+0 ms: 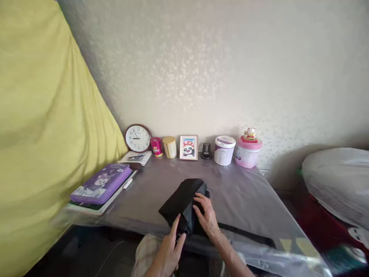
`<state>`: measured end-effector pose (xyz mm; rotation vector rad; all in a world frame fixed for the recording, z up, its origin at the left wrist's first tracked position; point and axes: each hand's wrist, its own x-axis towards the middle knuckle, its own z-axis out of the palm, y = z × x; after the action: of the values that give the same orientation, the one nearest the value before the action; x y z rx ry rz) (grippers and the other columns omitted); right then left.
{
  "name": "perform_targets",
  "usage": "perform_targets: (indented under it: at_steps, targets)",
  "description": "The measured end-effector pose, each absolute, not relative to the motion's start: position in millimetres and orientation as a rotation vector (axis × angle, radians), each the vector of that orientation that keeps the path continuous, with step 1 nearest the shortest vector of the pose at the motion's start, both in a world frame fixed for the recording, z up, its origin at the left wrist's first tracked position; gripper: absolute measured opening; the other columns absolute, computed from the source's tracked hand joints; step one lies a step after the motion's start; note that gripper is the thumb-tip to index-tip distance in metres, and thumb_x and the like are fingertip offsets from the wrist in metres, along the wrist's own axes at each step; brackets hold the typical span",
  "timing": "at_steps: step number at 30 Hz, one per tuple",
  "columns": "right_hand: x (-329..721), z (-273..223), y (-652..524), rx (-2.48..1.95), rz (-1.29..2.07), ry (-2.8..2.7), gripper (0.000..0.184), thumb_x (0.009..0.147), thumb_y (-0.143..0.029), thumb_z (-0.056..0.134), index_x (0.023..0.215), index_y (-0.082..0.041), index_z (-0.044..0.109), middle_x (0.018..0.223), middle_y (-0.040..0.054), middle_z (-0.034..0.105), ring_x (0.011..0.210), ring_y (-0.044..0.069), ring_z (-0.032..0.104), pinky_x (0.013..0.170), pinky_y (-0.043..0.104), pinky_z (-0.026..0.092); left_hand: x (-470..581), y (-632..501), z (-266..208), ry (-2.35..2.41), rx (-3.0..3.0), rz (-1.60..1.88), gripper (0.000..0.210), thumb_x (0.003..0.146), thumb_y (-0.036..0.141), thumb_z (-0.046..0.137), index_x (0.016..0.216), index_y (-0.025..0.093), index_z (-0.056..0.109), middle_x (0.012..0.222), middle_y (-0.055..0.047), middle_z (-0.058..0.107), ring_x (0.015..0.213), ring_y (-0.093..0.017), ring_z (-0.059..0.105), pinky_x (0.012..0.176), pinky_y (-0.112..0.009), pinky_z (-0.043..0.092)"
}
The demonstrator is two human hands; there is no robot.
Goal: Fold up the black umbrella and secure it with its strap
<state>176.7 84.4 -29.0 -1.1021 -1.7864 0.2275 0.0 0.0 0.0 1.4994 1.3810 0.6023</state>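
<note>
A black fabric bag (181, 198) lies near the front edge of the table, set at a slant. My left hand (170, 246) grips its near end, with index finger and thumb on either side of a small metal ring (178, 236). On the bag's right side rests my right hand (206, 215), its fingers bent over the fabric and the fingertips pressing into it. A flat black strap (248, 234) stretches from beside the right wrist along the front of the table. What the bag contains is hidden.
A plastic film covers the table (230, 200). Along the wall stand a clock (138, 138), several tubs and cans, a panda picture frame (188, 147) and a lucky cat figurine (250, 133). A purple case (100, 184) lies at left, beside a yellow curtain (52, 115).
</note>
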Motion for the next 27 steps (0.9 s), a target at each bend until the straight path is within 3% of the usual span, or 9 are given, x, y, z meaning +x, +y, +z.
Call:
perform_targets:
  at_steps: [7, 13, 23, 27]
  targets:
    - [161.2, -21.9, 63.7, -1.052, 0.165, -1.929, 0.027, 0.086, -0.028, 0.049, 0.112, -0.02, 0.05, 0.131, 0.007, 0.041, 0.12, 0.019, 0.037, 0.101, 0.04, 0.034, -0.6, -1.5, -7.7, 1.39, 1.435, 0.626, 0.069, 0.088, 0.057, 0.028, 0.142, 0.025, 0.001, 0.059, 0.001, 0.053, 0.038, -0.012, 0.048, 0.036, -0.021, 0.04]
    - [161.3, -21.2, 61.1, -0.99, 0.075, -2.067, 0.031, 0.086, -0.027, 0.049, 0.117, -0.02, 0.047, 0.135, 0.0071, 0.037, 0.125, 0.019, 0.033, 0.106, 0.043, 0.025, -1.0, -1.3, -10.8, 1.404, 1.462, 0.625, 0.069, 0.088, 0.055, 0.028, 0.142, 0.025, -0.001, 0.052, 0.004, 0.049, 0.037, -0.013, 0.047, 0.036, -0.02, 0.039]
    - [195.4, -0.7, 92.7, -1.024, 0.114, -1.995, 0.035, 0.085, -0.008, 0.034, 0.113, -0.018, 0.052, 0.133, 0.0066, 0.039, 0.121, 0.016, 0.039, 0.099, 0.033, 0.038, -0.6, -3.1, -0.5, 1.386, 1.462, 0.616, 0.068, 0.088, 0.056, 0.028, 0.142, 0.029, -0.001, 0.049, 0.005, 0.046, 0.037, -0.013, 0.047, 0.037, -0.02, 0.04]
    - [204.1, 7.0, 98.1, -0.975, 0.067, -2.128, 0.03, 0.087, -0.009, 0.035, 0.108, -0.019, 0.054, 0.118, 0.0051, 0.051, 0.109, 0.014, 0.048, 0.093, 0.03, 0.042, -1.6, -3.8, 2.6, 1.378, 1.451, 0.605, 0.067, 0.088, 0.057, 0.028, 0.142, 0.031, -0.001, 0.047, 0.006, 0.043, 0.037, -0.013, 0.047, 0.037, -0.02, 0.041]
